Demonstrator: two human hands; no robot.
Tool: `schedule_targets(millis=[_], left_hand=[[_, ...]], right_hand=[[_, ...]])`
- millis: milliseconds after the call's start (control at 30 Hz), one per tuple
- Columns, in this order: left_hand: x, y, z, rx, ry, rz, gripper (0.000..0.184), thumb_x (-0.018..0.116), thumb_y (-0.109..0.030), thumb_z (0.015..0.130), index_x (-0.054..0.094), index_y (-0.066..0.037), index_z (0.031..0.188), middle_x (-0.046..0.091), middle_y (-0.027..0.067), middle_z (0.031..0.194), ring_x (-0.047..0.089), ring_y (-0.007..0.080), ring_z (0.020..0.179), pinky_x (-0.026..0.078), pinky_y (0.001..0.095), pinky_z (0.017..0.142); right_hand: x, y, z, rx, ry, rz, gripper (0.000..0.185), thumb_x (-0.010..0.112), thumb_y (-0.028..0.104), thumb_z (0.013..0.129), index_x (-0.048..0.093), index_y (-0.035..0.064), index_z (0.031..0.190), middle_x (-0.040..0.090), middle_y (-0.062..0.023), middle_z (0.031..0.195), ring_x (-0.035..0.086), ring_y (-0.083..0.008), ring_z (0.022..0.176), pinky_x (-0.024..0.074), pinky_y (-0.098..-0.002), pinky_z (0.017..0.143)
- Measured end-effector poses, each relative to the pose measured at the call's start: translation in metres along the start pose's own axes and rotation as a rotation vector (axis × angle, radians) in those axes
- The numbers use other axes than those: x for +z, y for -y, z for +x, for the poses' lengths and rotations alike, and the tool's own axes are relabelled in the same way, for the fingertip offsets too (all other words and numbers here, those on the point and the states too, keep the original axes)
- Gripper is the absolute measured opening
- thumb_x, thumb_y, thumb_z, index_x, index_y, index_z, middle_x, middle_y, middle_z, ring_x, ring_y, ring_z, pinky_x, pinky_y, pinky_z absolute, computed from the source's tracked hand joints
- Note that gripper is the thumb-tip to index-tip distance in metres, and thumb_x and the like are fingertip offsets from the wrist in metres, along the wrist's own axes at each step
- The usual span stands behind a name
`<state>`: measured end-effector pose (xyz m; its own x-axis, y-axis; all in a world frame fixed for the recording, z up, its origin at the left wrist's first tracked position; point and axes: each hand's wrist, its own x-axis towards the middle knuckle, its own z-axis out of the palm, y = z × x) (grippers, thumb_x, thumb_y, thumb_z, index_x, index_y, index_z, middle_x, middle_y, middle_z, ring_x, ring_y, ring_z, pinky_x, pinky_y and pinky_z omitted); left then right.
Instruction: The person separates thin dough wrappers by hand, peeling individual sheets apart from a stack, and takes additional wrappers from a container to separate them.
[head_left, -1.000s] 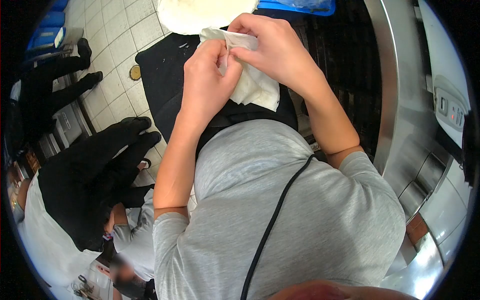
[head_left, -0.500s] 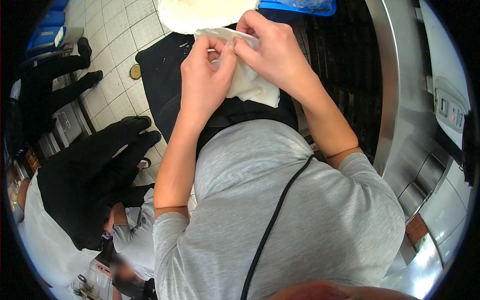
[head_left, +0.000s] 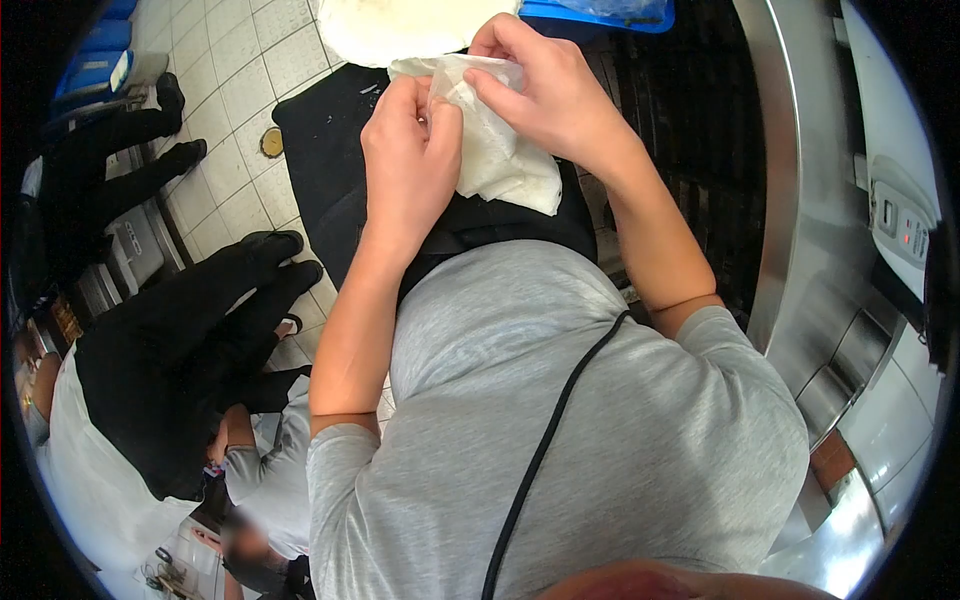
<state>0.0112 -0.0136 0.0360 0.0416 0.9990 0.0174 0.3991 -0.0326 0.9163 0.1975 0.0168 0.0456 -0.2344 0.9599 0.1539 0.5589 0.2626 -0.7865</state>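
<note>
A thin, pale, dough-like sheet (head_left: pixel 508 165) hangs between my hands above my lap, creased and loose at its lower end. Its upper edge looks translucent and lifted, like a separate layer. My left hand (head_left: pixel 412 150) pinches the sheet's left side between thumb and fingers. At the upper right edge, my right hand (head_left: pixel 550 85) grips it with the thumb in front and the fingers partly hidden behind. Just beyond my hands lies a larger pale, rounded sheet or stack (head_left: pixel 410 28), cut off by the top of the view.
Beyond my right hand sits a blue tray (head_left: pixel 655 18) with clear plastic in it. A steel counter edge (head_left: pixel 785 180) runs along the right. Black cloth (head_left: pixel 320 160) covers my lap. Other people in dark trousers (head_left: pixel 170 350) stand at the left on the tiled floor (head_left: pixel 235 60).
My hands have drawn slightly apart, the right one up and to the right. A translucent layer of the sheet now shows stretched between them.
</note>
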Motion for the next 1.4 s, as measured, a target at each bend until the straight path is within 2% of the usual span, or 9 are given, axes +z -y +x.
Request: schedule_targets(millis=[433, 500, 533, 733, 933, 1000, 1033, 1333, 1400], left_hand=[[0.009, 0.007, -0.003, 0.144, 0.036, 0.009, 0.020, 0.069, -0.012, 0.102, 0.073, 0.004, 0.113, 0.076, 0.0108, 0.096, 0.065, 0.0109, 0.076, 0.057, 0.0319, 0.070], [0.010, 0.003, -0.004, 0.122, 0.034, -0.001, 0.018, 0.069, -0.010, 0.099, 0.072, 0.004, 0.110, 0.074, 0.0135, 0.093, 0.067, 0.0190, 0.075, 0.057, 0.0354, 0.070], [0.010, 0.001, -0.005, 0.098, 0.033, -0.012, 0.017, 0.070, -0.007, 0.095, 0.071, 0.005, 0.108, 0.072, 0.0163, 0.091, 0.069, 0.0271, 0.074, 0.057, 0.0389, 0.070], [0.008, -0.015, -0.006, 0.015, 0.030, 0.022, 0.015, 0.070, -0.007, 0.094, 0.070, 0.004, 0.104, 0.072, 0.0149, 0.088, 0.067, 0.0227, 0.074, 0.056, 0.0376, 0.068], [0.013, -0.005, -0.006, 0.042, -0.028, -0.112, 0.019, 0.074, -0.014, 0.101, 0.067, 0.003, 0.097, 0.075, 0.0137, 0.094, 0.071, 0.0221, 0.079, 0.060, 0.0347, 0.068], [0.010, -0.002, -0.004, 0.019, 0.035, -0.126, 0.022, 0.074, -0.018, 0.104, 0.068, 0.004, 0.101, 0.077, 0.0118, 0.099, 0.070, 0.0150, 0.085, 0.059, 0.0316, 0.074], [0.009, -0.001, -0.002, -0.005, 0.099, -0.139, 0.026, 0.074, -0.022, 0.108, 0.070, 0.004, 0.105, 0.079, 0.0099, 0.104, 0.069, 0.0079, 0.091, 0.058, 0.0286, 0.080], [0.006, -0.009, -0.003, 0.030, 0.048, 0.076, 0.012, 0.069, -0.005, 0.097, 0.064, 0.006, 0.098, 0.072, 0.0093, 0.090, 0.064, 0.0105, 0.081, 0.056, 0.0287, 0.071], [0.009, -0.007, -0.002, 0.048, 0.025, 0.050, 0.013, 0.069, -0.004, 0.095, 0.066, 0.006, 0.102, 0.070, 0.0112, 0.088, 0.065, 0.0161, 0.077, 0.056, 0.0329, 0.069]], right_hand=[[-0.014, -0.008, 0.007, 0.056, 0.192, 0.025, 0.033, 0.086, 0.032, 0.096, 0.075, 0.0009, 0.100, 0.073, -0.0072, 0.086, 0.067, -0.0165, 0.079, 0.0554, -0.0326, 0.074], [-0.016, -0.001, 0.005, -0.035, 0.066, -0.044, 0.029, 0.082, 0.025, 0.091, 0.071, -0.0019, 0.097, 0.071, -0.0240, 0.082, 0.074, -0.0398, 0.077, 0.0577, -0.0448, 0.072], [-0.015, 0.000, 0.003, -0.036, 0.066, -0.044, 0.029, 0.082, 0.025, 0.091, 0.071, -0.0019, 0.097, 0.071, -0.0240, 0.082, 0.074, -0.0398, 0.077, 0.0577, -0.0448, 0.072], [-0.002, 0.007, -0.006, -0.022, -0.095, -0.108, 0.022, 0.076, 0.018, 0.090, 0.069, -0.0025, 0.096, 0.072, -0.0252, 0.085, 0.074, -0.0431, 0.078, 0.0579, -0.0466, 0.070], [-0.012, 0.009, -0.006, 0.104, 0.002, 0.019, 0.022, 0.079, 0.016, 0.089, 0.069, -0.0009, 0.097, 0.073, -0.0236, 0.085, 0.076, -0.0375, 0.078, 0.0592, -0.0419, 0.071], [-0.014, 0.004, -0.006, 0.006, -0.006, 0.014, 0.020, 0.083, 0.013, 0.094, 0.070, -0.0008, 0.101, 0.074, -0.0087, 0.085, 0.073, -0.0170, 0.080, 0.0589, -0.0327, 0.073], [-0.016, 0.003, -0.006, 0.006, -0.005, 0.014, 0.020, 0.083, 0.013, 0.094, 0.070, -0.0008, 0.101, 0.074, -0.0087, 0.085, 0.073, -0.0170, 0.080, 0.0589, -0.0327, 0.073], [-0.010, 0.011, -0.009, -0.012, -0.027, -0.048, 0.017, 0.077, 0.006, 0.089, 0.069, 0.0001, 0.103, 0.071, -0.0103, 0.087, 0.070, -0.0190, 0.078, 0.0576, -0.0317, 0.074], [-0.003, 0.011, -0.010, -0.001, -0.099, -0.050, 0.019, 0.073, 0.007, 0.084, 0.066, -0.0012, 0.100, 0.074, -0.0222, 0.092, 0.076, -0.0408, 0.088, 0.0603, -0.0435, 0.078]])
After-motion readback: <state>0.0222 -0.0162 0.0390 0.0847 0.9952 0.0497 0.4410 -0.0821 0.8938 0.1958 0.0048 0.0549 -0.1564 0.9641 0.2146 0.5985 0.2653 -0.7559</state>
